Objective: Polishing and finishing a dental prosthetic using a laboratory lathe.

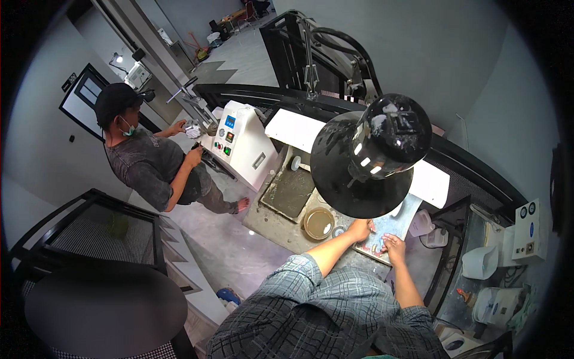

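Observation:
Beneath the black lamp shade (335, 179), a pale blue sheet (402, 221) lies on the worktop's right part, with small pink and pale pieces (375, 246) on it. My left hand (361, 230) is at the sheet's left side, its fingers curled around something small I cannot make out. My right hand (393, 246) is at the sheet's right, fingers bent together near those pieces; what they hold is too small to name. To the left of my left hand sit a round bowl of brownish liquid (318, 224) and a small round container (338, 233).
A muddy tray (287, 197) with a brush and a white machine (236, 149) stand leftward on the bench (257, 221). A co-worker (149, 155) stands at left, hands at another fixture. A black chair (101, 305) is behind. White equipment (526, 230) and jugs (433, 238) are at right.

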Tool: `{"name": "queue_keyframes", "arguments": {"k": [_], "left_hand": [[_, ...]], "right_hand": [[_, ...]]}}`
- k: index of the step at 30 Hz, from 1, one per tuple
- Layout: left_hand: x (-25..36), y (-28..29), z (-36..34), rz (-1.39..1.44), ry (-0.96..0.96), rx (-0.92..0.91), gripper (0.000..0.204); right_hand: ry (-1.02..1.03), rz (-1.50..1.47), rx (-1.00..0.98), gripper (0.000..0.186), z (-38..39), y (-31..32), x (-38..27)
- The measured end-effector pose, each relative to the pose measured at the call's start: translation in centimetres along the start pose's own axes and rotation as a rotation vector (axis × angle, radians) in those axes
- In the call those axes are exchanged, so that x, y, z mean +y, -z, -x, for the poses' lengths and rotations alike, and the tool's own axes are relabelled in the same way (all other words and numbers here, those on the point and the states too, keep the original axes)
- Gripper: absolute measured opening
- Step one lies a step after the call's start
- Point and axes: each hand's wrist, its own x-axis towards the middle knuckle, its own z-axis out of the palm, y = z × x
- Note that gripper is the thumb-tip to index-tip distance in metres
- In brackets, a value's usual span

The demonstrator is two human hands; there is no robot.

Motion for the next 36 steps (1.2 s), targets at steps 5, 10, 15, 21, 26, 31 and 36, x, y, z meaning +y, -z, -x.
{"name": "queue_keyframes", "arguments": {"k": [5,10,15,21,26,31,36], "left_hand": [[-0.3,0.2,0.0,-0.013,-0.009,0.018,0.012],[-0.3,0.1,-0.2,-0.023,-0.011,0.003,0.013],[-0.6,-0.2,-0.3,-0.058,-0.021,0.030,0.013],[-1.7,-0.6,-0.6,-0.052,-0.049,0.048,0.014],[-2.0,-0.8,-0.7,-0.036,-0.048,0.031,0.015],[-1.6,-0.5,-0.5,-0.065,-0.058,0.032,0.014],[-0.6,-0.1,-0.2,-0.084,-0.051,0.034,0.012]], "right_hand": [[0.013,0.015,-0.003,0.022,0.0,-0.2,-0.2],[0.026,0.016,-0.001,0.022,0.1,-0.3,-0.2],[0.013,0.012,0.009,0.022,0.3,-0.3,-0.3],[0.015,0.008,-0.001,0.023,0.5,-0.5,-0.6],[0.018,0.000,0.009,0.022,0.5,-0.5,-0.5],[0.014,0.001,0.002,0.023,0.4,-0.4,-0.3],[0.016,0.014,0.011,0.023,0.1,-0.3,0.1]]}}
